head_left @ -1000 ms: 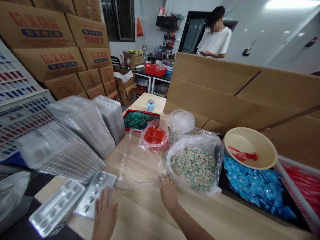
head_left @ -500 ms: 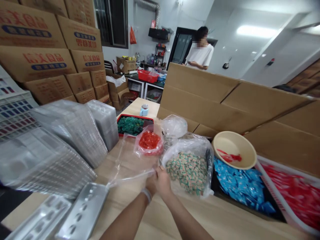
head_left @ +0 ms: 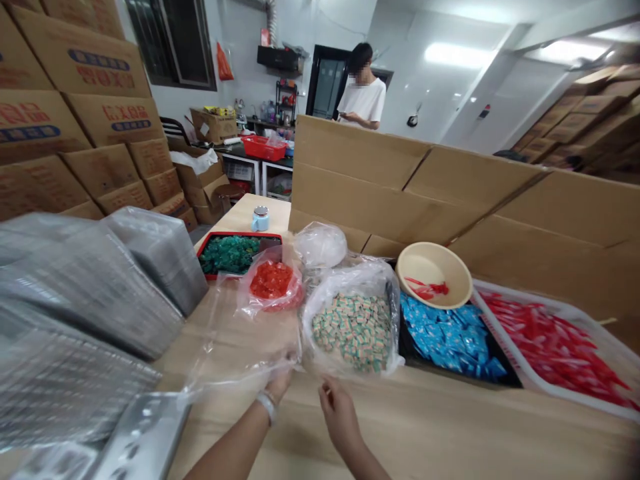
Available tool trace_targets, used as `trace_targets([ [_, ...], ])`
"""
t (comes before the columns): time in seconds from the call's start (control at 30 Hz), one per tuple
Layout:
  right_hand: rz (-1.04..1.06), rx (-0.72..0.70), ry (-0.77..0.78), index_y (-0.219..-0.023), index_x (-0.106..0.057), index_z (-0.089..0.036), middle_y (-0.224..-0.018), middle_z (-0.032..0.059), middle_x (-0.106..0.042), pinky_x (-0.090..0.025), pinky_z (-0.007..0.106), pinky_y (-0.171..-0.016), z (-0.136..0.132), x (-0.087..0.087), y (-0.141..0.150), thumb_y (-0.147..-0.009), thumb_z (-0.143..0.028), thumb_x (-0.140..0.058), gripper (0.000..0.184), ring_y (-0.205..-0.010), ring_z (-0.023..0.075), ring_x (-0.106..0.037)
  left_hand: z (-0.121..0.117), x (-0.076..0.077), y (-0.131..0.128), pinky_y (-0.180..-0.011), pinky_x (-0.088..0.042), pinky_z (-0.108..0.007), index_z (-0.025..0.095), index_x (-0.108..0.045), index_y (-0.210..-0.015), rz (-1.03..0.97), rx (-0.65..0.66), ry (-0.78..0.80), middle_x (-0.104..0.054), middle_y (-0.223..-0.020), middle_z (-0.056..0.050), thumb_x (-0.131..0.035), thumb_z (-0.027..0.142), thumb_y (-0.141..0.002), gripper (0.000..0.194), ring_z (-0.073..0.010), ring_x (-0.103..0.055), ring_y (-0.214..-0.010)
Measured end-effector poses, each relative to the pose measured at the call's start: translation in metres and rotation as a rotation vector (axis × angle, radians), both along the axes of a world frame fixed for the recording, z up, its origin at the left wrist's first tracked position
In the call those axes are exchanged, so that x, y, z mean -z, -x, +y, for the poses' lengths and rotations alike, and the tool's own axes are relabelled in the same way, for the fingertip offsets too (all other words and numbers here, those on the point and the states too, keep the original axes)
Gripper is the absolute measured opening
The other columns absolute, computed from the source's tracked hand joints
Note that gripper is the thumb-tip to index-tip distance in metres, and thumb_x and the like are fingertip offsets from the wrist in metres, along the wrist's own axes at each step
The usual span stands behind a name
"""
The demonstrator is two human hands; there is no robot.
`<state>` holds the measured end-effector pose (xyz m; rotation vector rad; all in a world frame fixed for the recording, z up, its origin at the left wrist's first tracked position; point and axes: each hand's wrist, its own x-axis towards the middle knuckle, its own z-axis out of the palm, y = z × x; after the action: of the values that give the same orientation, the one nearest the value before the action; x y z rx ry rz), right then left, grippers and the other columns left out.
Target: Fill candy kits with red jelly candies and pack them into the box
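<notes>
My left hand (head_left: 278, 385) is closed on the near edge of an empty clear plastic bag (head_left: 235, 333) that lies on the wooden table (head_left: 450, 427). My right hand (head_left: 339, 412) hovers just right of it, fingers curled, close to a clear bag of green-and-white wrapped candies (head_left: 353, 328); I cannot see anything in it. Behind stand a small bag of red candies (head_left: 271, 281) and a red tray of green candies (head_left: 229, 253).
Stacks of clear plastic trays (head_left: 90, 293) fill the left; metal moulds (head_left: 140, 437) lie at the near left. To the right are blue candies (head_left: 453, 337), a beige bowl (head_left: 434, 273), a white tray of red candies (head_left: 550, 333) and a cardboard wall (head_left: 450, 193). A person (head_left: 364, 93) stands at the back.
My left hand left the metal mould, crossed to the clear bag and took hold of its edge. My right hand drew back slightly. The camera swung right.
</notes>
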<state>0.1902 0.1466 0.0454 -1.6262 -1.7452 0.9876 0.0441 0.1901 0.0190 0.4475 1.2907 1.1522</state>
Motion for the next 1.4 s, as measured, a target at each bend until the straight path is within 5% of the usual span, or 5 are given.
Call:
trace_targets([
  [0.43, 0.467, -0.094, 0.344, -0.061, -0.053, -0.017, -0.052, -0.0028, -0.052, -0.034, 0.023, -0.047, -0.02, -0.001, 0.032, -0.063, -0.044, -0.057, 0.028, -0.046, 0.0089, -0.044, -0.085, -0.02, -0.007, -0.062, -0.039, -0.022, 0.013, -0.061, -0.067, -0.374, -0.023, -0.006, -0.057, -0.063, 0.0, -0.068, 0.03, -0.058, 0.02, -0.0086, -0.05, -0.06],
  [0.7, 0.821, -0.21, 0.799, -0.07, -0.054, -0.013, -0.049, -0.0062, -0.046, -0.025, 0.018, -0.039, -0.038, -0.034, 0.022, -0.065, -0.049, -0.059, 0.037, -0.038, 0.0027, -0.036, -0.118, -0.053, 0.007, -0.051, -0.035, -0.021, 0.016, -0.064, -0.092, 0.251, 0.267, -0.212, -0.057, -0.079, -0.004, -0.057, 0.037, -0.069, 0.032, -0.0121, -0.05, -0.066],
  [0.87, 0.876, -0.181, 0.937, -0.063, -0.044, -0.016, -0.036, -0.0116, -0.032, -0.011, 0.017, -0.034, -0.063, -0.048, 0.031, -0.063, -0.051, -0.06, 0.038, -0.03, 0.0007, -0.021, -0.148, -0.076, -0.005, -0.075, -0.04, -0.025, 0.016, -0.061, -0.098, 0.194, 0.164, -0.231, -0.059, -0.095, -0.008, -0.051, 0.045, -0.072, 0.04, -0.017, -0.052, -0.088],
  [1.13, 0.93, 0.035, 0.893, -0.053, -0.035, -0.019, -0.031, -0.0126, -0.027, -0.012, 0.016, -0.034, -0.112, -0.045, 0.035, -0.049, -0.055, -0.067, 0.049, -0.03, 0.0004, -0.018, -0.187, -0.078, -0.036, -0.042, -0.035, -0.02, 0.011, -0.051, -0.109, -0.053, 0.075, -0.107, -0.056, -0.068, -0.003, -0.044, 0.065, -0.064, 0.071, -0.0064, -0.043, -0.043],
  [1.4, 0.644, -0.178, 0.843, -0.053, -0.049, -0.018, -0.033, -0.0089, -0.03, -0.017, 0.018, -0.031, -0.134, -0.023, 0.011, -0.05, -0.057, -0.063, 0.041, -0.028, 0.0036, -0.024, -0.238, -0.083, -0.036, -0.073, -0.042, -0.027, 0.014, -0.057, -0.103, 0.32, 0.017, -0.133, -0.055, -0.096, -0.011, -0.051, 0.055, -0.066, 0.055, -0.0181, -0.052, -0.084],
])
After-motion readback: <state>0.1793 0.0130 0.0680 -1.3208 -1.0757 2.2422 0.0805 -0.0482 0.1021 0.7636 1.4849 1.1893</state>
